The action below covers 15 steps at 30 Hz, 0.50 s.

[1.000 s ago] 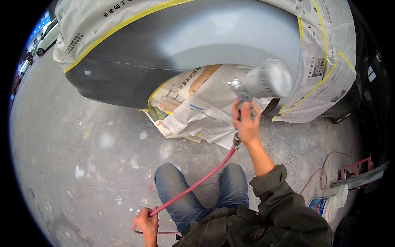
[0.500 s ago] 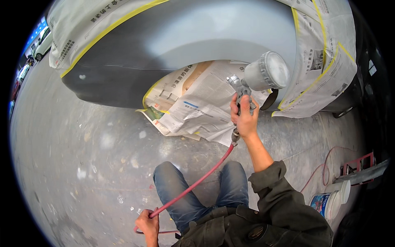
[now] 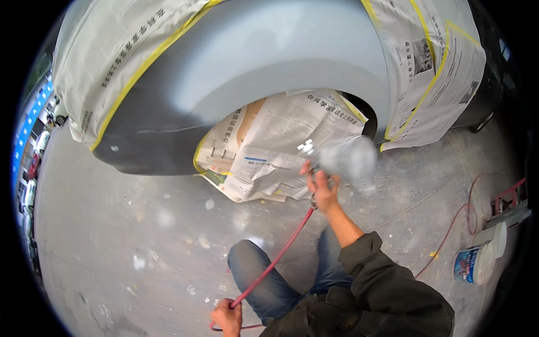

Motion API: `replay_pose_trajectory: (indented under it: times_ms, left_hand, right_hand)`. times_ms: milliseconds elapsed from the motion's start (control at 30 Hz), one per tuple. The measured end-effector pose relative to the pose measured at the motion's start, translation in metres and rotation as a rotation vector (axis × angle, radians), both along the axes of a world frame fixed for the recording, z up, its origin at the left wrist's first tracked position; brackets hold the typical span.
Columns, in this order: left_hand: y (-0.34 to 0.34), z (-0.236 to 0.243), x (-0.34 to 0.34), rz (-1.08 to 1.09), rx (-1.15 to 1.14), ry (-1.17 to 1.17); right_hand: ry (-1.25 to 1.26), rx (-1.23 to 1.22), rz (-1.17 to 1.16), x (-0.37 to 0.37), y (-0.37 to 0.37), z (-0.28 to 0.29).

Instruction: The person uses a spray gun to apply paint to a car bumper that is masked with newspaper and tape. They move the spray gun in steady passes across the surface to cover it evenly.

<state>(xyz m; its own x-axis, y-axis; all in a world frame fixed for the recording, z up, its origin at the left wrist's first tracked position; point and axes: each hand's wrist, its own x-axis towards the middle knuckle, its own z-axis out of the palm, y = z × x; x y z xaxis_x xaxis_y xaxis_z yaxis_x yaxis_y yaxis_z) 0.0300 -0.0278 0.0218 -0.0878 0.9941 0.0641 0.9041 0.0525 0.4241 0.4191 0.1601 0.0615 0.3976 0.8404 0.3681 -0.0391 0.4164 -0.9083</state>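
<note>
My right hand [image 3: 324, 190] is closed around the grip of a spray gun [image 3: 313, 156], which is blurred by motion. Its pale, cloudy paint cup [image 3: 351, 161] sticks out to the right. A red air hose [image 3: 277, 259] runs from the bottom of the grip down to my left hand [image 3: 227, 317], whose fingers are wrapped round it near the lower edge. Beyond the gun is a car fender [image 3: 224, 62], dark grey at the left with a lighter grey coat over the middle and right. Newspaper [image 3: 275, 140] covers the wheel opening below the fender's arch.
Yellow-taped masking paper borders the fender at left [image 3: 112, 62] and right [image 3: 421, 73]. A white bucket [image 3: 476, 263] stands on the concrete floor [image 3: 140, 224] at right, near a red metal frame [image 3: 508, 201] and more red hose [image 3: 457, 216]. Parked cars show far left.
The spray gun and my right hand have moved down and slightly left, away from the fender's right part. My left hand is lower and further right, still on the hose. The view has shifted.
</note>
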Motion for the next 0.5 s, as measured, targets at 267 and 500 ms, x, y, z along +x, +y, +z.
replay_pose_trajectory:
  times_ms: [267,500]
  left_hand:
    - [-0.015,0.030,0.017,0.090,-0.233,0.066]
    - [-0.013,0.037,0.028,0.141,-0.225,0.035]
  right_hand:
    - [-0.327,0.181,0.005,-0.053,0.058,0.003]
    - [-0.280,0.140,-0.198,-0.036,0.067,-0.040]
